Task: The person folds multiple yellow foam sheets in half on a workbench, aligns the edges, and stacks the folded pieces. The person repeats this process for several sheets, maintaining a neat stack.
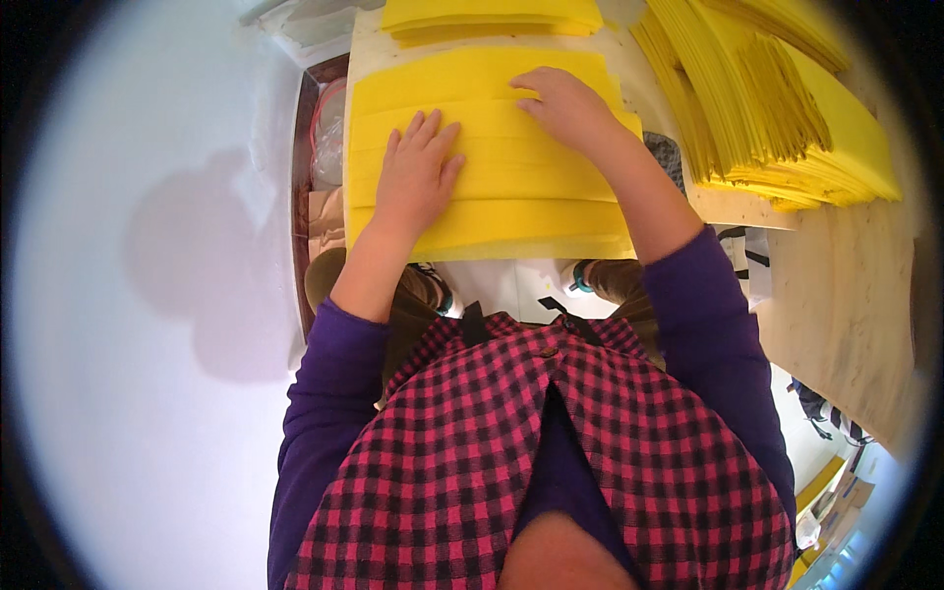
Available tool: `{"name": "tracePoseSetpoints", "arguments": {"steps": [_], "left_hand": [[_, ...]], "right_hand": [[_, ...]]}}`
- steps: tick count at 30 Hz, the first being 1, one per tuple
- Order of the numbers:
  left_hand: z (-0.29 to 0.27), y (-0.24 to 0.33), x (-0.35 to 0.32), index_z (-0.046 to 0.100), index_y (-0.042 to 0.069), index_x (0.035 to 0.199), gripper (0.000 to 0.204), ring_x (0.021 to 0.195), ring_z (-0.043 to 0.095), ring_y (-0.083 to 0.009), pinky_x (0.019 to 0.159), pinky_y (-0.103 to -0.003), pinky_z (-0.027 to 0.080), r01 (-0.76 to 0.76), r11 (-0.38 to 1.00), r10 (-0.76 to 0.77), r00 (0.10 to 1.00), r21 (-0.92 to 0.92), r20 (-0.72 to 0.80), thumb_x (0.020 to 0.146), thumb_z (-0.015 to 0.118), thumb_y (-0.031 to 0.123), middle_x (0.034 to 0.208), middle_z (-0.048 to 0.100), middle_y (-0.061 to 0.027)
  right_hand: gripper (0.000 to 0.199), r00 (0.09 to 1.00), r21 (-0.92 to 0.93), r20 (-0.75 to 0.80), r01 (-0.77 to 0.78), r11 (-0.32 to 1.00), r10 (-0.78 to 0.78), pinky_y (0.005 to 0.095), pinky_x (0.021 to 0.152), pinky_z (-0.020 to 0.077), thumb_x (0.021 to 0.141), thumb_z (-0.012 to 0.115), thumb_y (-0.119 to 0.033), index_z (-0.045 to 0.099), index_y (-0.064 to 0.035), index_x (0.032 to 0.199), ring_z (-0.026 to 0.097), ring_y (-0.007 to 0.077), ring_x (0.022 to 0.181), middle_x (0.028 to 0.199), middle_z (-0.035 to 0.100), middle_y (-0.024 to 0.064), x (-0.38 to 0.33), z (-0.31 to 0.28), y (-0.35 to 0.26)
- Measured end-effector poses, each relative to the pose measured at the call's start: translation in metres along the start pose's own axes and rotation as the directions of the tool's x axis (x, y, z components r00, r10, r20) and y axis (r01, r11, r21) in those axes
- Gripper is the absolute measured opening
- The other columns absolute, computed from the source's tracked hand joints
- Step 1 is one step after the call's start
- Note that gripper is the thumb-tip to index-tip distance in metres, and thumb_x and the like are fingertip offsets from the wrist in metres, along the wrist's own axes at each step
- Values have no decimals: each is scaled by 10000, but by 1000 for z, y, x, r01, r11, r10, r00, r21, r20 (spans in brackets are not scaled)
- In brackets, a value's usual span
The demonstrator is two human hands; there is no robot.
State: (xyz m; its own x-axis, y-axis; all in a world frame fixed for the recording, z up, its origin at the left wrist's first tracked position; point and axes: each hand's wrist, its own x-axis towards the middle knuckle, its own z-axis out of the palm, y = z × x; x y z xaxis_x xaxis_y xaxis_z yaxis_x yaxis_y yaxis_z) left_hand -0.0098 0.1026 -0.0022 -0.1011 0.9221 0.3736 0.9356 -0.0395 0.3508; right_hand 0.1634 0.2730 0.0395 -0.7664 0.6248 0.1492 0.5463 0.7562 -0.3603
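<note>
Yellow sheets (521,182), thin and fabric-like, lie overlapped in pleat-like layers on the pale wooden table in front of me. My left hand (415,179) rests on their left half, palm down with the fingers spread. Over the far right part of the sheets is my right hand (568,106), its thumb and forefinger apart and pointing left. Its other fingers are partly hidden behind the hand. Neither hand shows anything gripped in it.
Another yellow stack (492,15) lies at the table's far side. Tall piles of folded yellow sheets (757,98) stand at the right, near a dark grey speckled object (666,157). Left of the table is a compartment with brown paper (326,216) and clear plastic (329,147).
</note>
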Motion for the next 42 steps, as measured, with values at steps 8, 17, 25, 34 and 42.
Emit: {"name": "tracePoseSetpoints", "arguments": {"steps": [8,17,25,34,42], "left_hand": [[-1,-1,-14,546,91,1260,403,1325,383,-358,1084,-551,263,47,999,-48,998,-26,-46,874,586,201,1383,464,-170],[-13,-13,-16,432,94,1379,598,1339,378,-344,1105,-538,236,127,992,-123,958,-3,-260,830,655,168,1424,425,-176],[-47,-56,-7,418,-2,1354,605,1127,561,-217,920,-321,468,241,416,-598,799,-877,-65,843,714,132,1271,549,-143],[-59,-56,-11,609,-11,1121,283,906,630,-167,786,-294,503,328,157,-594,785,-932,176,864,679,86,1047,656,-76],[-82,-49,-18,613,-27,1097,245,895,626,-161,777,-295,506,303,432,-618,785,-849,-34,881,656,80,1011,663,-77]], "right_hand": [[328,914,98,405,-22,995,-20,336,743,499,738,733,-228,627,-18,968,609,237,863,925,644,111,56,3,-5],[264,873,19,484,51,999,-54,340,657,451,751,716,-189,560,-16,875,537,202,743,795,580,83,63,-10,-17],[228,923,218,322,145,965,-211,321,631,397,801,669,-120,463,-29,842,422,176,696,732,474,46,39,-45,-36],[250,914,372,263,200,907,-309,357,611,404,745,690,-163,504,-18,831,457,216,677,715,501,76,34,-43,-23],[438,813,-116,574,-40,992,100,365,788,483,734,700,-136,617,22,1134,618,276,902,961,658,174,1,-92,25]]}}
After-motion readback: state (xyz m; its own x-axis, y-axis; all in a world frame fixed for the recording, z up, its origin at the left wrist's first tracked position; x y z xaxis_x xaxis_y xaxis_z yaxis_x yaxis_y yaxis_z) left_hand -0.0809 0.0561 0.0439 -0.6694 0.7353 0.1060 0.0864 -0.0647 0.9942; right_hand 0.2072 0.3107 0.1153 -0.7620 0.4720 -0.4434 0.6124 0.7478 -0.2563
